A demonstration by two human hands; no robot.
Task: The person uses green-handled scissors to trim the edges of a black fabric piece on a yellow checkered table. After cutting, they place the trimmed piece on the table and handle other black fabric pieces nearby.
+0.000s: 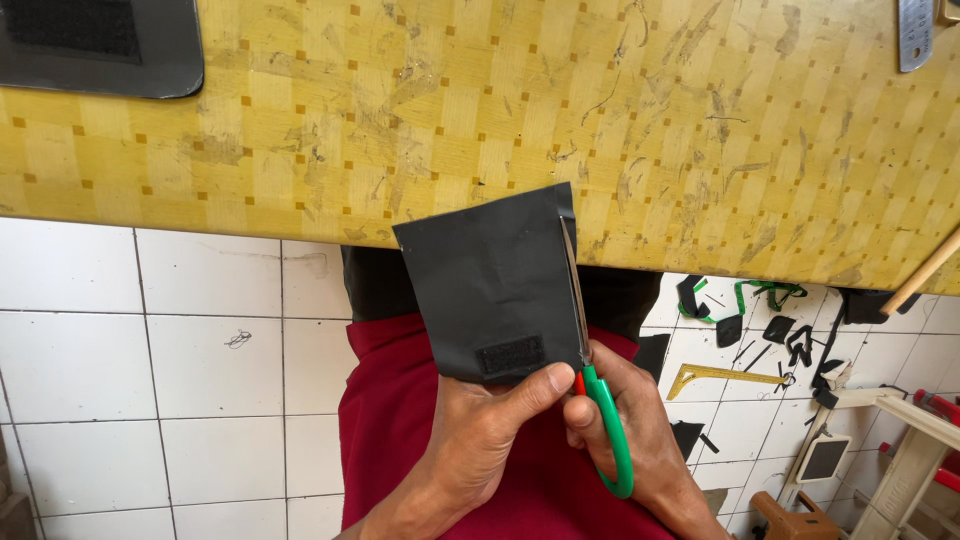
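No packages, labels or signs show — only one small dark-screened device [823, 459] on the floor, lower right.

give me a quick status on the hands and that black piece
Left hand pinching black fabric piece. Right hand working green scissors, blades along its right edge. Nothing blocking.

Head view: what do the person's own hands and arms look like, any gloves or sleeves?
Both the left hand and the right hand are bare: no gloves, rings or watch visible. The forearms show no sleeves down to the frame edge. No markings or bandages can be seen.
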